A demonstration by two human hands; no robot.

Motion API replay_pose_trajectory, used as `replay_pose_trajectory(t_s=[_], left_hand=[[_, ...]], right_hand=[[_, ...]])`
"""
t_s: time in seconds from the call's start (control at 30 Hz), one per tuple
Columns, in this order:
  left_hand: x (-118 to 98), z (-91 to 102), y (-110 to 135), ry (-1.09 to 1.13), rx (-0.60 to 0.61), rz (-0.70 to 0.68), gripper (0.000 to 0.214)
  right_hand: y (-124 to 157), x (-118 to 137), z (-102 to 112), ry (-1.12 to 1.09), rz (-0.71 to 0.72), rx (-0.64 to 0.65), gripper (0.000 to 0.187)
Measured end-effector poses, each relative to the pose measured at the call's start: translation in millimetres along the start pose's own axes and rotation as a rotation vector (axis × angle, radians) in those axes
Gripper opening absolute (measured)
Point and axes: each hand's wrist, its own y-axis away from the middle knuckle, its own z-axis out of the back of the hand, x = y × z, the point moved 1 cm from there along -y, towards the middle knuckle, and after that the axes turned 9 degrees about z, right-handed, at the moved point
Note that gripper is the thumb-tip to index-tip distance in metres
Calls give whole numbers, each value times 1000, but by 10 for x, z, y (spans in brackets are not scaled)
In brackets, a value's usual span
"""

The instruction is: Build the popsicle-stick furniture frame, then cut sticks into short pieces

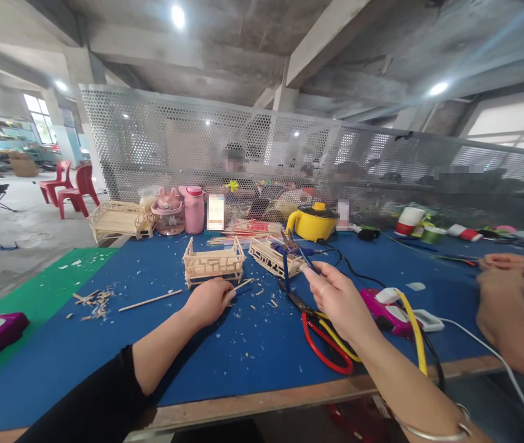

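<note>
My left hand (210, 301) rests low over the blue tabletop, its fingers closed on a thin wooden stick (244, 284) that points right. In my right hand (333, 292) is a pair of blue-handled pliers (286, 263), jaws upward and handles spread. Just beyond my left hand stands a small wooden frame model (213, 261) with latticed sides. A second small wooden model (273, 257) sits behind the pliers, partly covered by them. Beneath my right hand lie scissors with red and yellow handles (324, 341). Another loose stick (150, 300) lies left of my left hand.
A larger wooden model (121, 220), a pink bottle (194, 209), bundled sticks (255, 229) and a yellow pot (315, 221) line the back. Wood scraps (96, 303) lie left. A purple power strip (384, 311) with cables sits right, near another person's hands (511, 277).
</note>
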Motion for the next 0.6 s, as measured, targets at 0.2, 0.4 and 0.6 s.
replay_pose_trajectory(t_s=[0.2,0.4,0.6], left_hand=[[-80,21,36,-86,49,-33,28],[-83,11,43,-101,42,-15,29],[-62,-20,15,-146,-3,-10,32]], right_hand=[[134,132,169,145,-37,101,31],[181,131,251,219,-16,141,32],[277,76,177,-27,-98,94,42]])
